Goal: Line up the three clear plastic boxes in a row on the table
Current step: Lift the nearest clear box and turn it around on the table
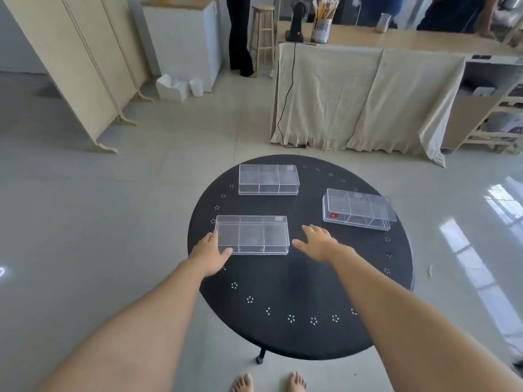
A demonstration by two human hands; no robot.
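Three clear plastic boxes with inner dividers lie on a round black table [300,292]. The near box [252,235] is at the table's left. My left hand [210,254] grips its left end, thumb on the front corner. The far box [268,179] lies behind it, level with the table edge. The right box [358,209] carries a small red sticker and sits turned at an angle. My right hand [318,242] hovers open over the bare table, a short way right of the near box and touching nothing.
A cloth-draped counter [353,91] stands behind the table, with a cord trailing to the floor. A folding screen [70,60] stands at left. People stand at the back beside a wooden stool [263,32]. My bare feet show below the table's near edge.
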